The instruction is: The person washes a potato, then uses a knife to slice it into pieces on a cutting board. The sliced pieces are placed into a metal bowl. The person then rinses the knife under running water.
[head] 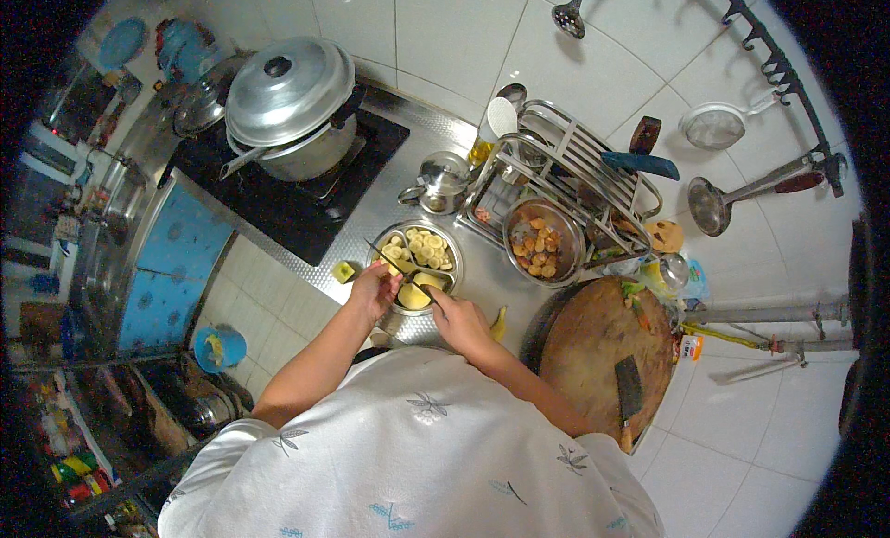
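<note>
My right hand [462,322] is closed around the dark handle of a kitchen knife [396,263]. Its blade points up and left across a round divided steel tray [455,242]. My left hand [375,289] pinches a pale yellow piece of fruit [393,268] against the blade, over the tray's left side. Banana slices [429,248] fill the upper right compartment, and more cut pieces [395,248] lie in the upper left one. Larger yellow fruit pieces [414,296] rest in the near part. My hands and the knife hide some of the tray.
A lidded aluminium pot [292,93] stands on the black cooktop [306,225]. To the right are a steel bowl of brown food pieces [539,249], a wire rack [577,148], and a round wooden chopping block [591,343] bearing a cleaver [628,385]. A green-yellow chunk [343,271] sits near the counter edge.
</note>
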Available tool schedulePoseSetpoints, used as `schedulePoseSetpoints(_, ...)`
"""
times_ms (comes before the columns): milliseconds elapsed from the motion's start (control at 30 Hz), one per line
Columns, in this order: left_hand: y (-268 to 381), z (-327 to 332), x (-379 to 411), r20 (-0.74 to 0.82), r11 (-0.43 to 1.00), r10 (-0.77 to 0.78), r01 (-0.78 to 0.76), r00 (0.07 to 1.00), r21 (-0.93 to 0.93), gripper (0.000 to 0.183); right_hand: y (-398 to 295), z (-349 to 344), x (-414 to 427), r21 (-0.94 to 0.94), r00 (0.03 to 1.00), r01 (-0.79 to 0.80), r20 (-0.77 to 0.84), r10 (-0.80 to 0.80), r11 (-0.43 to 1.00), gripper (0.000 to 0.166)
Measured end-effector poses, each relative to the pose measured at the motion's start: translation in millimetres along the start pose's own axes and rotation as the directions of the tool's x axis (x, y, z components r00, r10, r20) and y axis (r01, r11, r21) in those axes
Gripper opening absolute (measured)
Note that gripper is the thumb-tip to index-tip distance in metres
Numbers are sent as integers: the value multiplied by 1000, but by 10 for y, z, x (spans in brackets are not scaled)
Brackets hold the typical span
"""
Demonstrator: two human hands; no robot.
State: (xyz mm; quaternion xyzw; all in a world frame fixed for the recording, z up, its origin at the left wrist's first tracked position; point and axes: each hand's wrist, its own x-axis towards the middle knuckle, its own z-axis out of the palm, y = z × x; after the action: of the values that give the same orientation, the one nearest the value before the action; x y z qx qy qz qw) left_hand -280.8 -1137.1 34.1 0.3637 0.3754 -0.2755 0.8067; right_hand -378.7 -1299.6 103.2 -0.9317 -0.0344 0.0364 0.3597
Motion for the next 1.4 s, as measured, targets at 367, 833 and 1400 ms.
schedulePoseSetpoints(367, -56, -41, 93, 95, 995, 41, -49, 995, 85, 13, 33, 22, -27, -28, 1000, -3, 5, 3, 1000, 29)
schedulePoseSetpoints(833, -76, 123, -88, 71, 977, 87, -99, 994, 187, 19, 75, 82, -42, -16, 1000, 13, -15, -13, 1000, 30)
schedulePoseSetpoints(1400, -91, -27, 47, 84, 976, 61, -77, 995, 204, 29, 115, 173, 19, -109, 999, 24, 48, -19, 994, 37)
